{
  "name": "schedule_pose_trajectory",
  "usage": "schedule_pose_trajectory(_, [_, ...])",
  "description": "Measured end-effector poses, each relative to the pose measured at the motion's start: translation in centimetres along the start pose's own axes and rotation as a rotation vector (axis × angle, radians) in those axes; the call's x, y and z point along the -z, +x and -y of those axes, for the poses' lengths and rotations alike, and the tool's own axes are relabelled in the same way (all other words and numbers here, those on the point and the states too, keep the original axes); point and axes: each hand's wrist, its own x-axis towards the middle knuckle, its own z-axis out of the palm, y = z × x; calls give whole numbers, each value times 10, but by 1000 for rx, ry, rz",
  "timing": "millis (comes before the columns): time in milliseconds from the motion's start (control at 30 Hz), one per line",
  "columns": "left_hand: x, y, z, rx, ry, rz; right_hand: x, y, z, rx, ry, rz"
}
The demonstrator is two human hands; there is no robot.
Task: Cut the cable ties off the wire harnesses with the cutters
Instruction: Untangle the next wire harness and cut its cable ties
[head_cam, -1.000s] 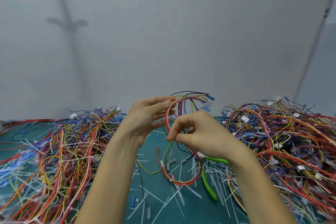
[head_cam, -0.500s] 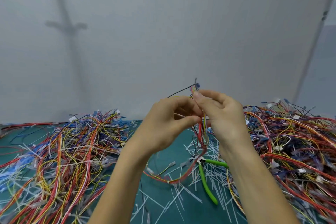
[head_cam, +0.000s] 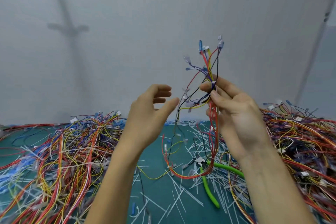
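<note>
My right hand [head_cam: 234, 114] pinches a wire harness [head_cam: 209, 71] upright in front of the wall. Its red, yellow, black and purple wires fan out above my fingers and end in small connectors. A pale cable tie [head_cam: 213, 83] wraps the bundle right at my fingertips. The lower red loop of the harness hangs down to the green mat [head_cam: 156, 196]. My left hand [head_cam: 151, 112] hovers open just left of the harness and touches nothing. The green-handled cutters [head_cam: 209, 185] lie on the mat below my right hand, among cut tie pieces.
A big heap of tangled harnesses [head_cam: 60, 154] covers the left of the mat, and another heap [head_cam: 300, 142] fills the right. Several cut white tie strips [head_cam: 180, 200] litter the middle. A grey wall [head_cam: 127, 32] closes off the back.
Both hands were together on the harness. Now my right hand has raised it upright, and my left hand has let go and moved off to the left, open.
</note>
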Motion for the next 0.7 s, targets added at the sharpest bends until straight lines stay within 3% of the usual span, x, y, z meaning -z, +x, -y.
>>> schedule_pose_trajectory(100, [-11, -1, -1, 36, -18, 162, -5, 0, -3, -11, 82, 55])
schedule_pose_trajectory(267, [-15, -4, -1, 86, -49, 89, 0, 1, -3, -78, 122, 120])
schedule_pose_trajectory(367, [-7, -2, -1, 85, -110, 130, 2, 1, -2, -104, 205, 123])
schedule_pose_trajectory(500, [4, -1, 1, 90, -255, 135, 3, 2, -1, -113, 173, 24])
schedule_pose_trajectory(700, [14, -1, 1, 181, -439, 175, 2, 2, -1, 73, -93, -198])
